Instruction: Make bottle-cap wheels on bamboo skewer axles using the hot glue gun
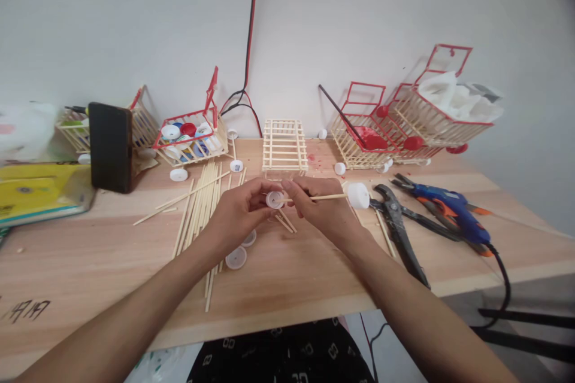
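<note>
Between the fingers of my left hand (245,208) is a white bottle cap (275,200), its hollow side facing right. My right hand (321,206) pinches a thin wooden stick (330,197) that reaches toward that cap. On the stick's right end sits another white bottle cap (358,195). Whether the left tip is inside the held cap or only touching it, I cannot tell. Short stick pieces (286,221) lie on the table just below my hands. Two loose caps (236,258) rest near my left wrist, beside a bundle of long wooden sticks (197,209).
A bare stick basket (284,146) stands behind my hands. Red-trimmed stick carts (191,137) line the wall on both sides. Pliers (399,233) and a blue glue gun (458,209) lie at right. At left are a phone (111,146) and a yellow packet (42,191).
</note>
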Motion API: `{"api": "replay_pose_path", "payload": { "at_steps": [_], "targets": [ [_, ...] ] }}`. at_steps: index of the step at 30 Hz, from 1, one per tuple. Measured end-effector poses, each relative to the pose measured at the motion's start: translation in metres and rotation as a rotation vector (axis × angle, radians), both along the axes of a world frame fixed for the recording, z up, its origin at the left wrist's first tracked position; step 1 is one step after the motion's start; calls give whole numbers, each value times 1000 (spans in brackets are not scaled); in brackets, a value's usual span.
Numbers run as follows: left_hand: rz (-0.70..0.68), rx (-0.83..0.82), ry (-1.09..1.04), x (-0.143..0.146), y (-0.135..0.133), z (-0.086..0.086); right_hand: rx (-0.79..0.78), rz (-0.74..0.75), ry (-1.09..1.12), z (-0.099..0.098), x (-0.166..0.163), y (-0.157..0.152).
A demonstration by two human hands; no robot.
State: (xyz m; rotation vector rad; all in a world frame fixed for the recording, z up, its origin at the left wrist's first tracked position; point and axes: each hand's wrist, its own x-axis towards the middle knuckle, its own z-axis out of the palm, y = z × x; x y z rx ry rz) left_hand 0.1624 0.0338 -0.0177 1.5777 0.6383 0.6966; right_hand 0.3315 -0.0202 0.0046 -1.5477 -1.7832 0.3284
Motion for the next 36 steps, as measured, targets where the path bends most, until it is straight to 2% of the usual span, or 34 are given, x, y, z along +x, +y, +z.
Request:
{"api": "replay_pose_path", "payload": {
  "at_steps": [9, 18, 24, 29, 36],
  "targets": [
    [1, 47, 11, 1, -1, 0, 26, 4, 51, -2, -2, -1],
    [22, 132, 97, 0, 0, 1, 22, -9, 13, -11, -5, 1],
    [16, 71, 101, 0, 2, 1, 127, 9, -66, -14, -5, 2],
    [-45, -67, -24, 3, 3, -3, 115, 14, -100, -11, -2, 2],
    [56, 83, 112, 2, 0, -2, 58, -20, -67, -9, -3, 0]
  ]
}}
